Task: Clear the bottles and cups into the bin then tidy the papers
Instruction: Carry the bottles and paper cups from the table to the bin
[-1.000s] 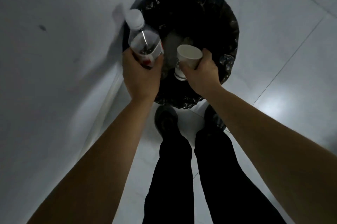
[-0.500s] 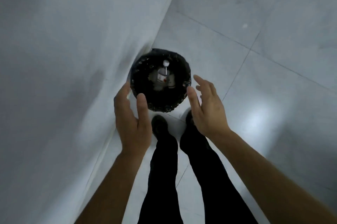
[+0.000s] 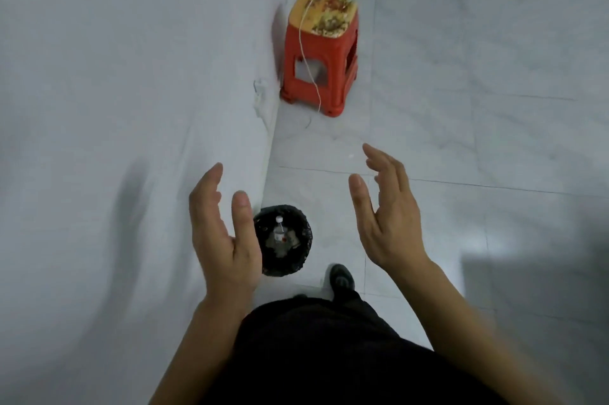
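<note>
Bare left hand (image 3: 224,239) and right hand (image 3: 389,220) spread, holding nothing

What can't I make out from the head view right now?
1. Head view: left rim of the bin, hidden behind the left hand.
2. Head view: any cup beside the bottle in the bin, too small and dark to tell.
3. Head view: papers, outside the frame.
4. Head view: print on the stool top, blurred.

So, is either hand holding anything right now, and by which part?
Nothing is held. The left hand and right hand are both open and empty; the bottle sits inside the bin.
</note>
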A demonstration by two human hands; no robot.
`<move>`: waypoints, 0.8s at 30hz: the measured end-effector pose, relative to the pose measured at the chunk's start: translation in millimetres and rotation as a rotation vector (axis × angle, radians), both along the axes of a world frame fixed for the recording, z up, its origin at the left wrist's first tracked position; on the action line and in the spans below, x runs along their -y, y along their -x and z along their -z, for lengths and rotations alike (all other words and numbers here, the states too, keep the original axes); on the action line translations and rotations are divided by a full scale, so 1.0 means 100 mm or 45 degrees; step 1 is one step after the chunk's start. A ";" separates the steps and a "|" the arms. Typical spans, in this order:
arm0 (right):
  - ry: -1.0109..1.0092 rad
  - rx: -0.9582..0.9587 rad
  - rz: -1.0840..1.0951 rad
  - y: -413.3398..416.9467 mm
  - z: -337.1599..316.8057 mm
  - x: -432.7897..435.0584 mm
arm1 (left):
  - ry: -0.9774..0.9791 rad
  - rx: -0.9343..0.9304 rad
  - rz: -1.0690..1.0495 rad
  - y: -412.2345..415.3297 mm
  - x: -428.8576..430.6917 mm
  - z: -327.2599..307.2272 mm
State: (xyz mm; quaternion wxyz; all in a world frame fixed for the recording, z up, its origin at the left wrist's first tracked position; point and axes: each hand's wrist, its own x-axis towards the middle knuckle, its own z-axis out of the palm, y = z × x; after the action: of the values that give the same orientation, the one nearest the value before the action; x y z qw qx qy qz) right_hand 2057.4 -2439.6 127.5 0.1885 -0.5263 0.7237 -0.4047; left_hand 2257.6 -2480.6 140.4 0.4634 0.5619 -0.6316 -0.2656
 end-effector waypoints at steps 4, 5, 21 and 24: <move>0.017 -0.022 0.214 0.01 -0.15 -0.53 | -0.023 -0.034 0.281 -0.06 -0.06 -0.15; 0.000 -0.039 0.296 0.02 -0.15 -0.72 | -0.079 -0.049 0.350 -0.03 -0.07 -0.15; 0.078 0.058 1.942 -0.34 -0.35 -4.56 | -0.490 -0.194 1.606 2.02 -2.36 -0.46; 0.185 0.054 2.124 -0.30 -0.31 -5.24 | -0.420 -0.150 1.843 2.34 -3.13 -0.51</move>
State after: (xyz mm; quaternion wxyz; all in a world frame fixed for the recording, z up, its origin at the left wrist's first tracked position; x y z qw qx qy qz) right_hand 2087.7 -1915.8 158.0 -0.1934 0.1787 0.8442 -0.4669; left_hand 2023.6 -2167.6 191.6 0.1155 0.0524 -0.7699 -0.6255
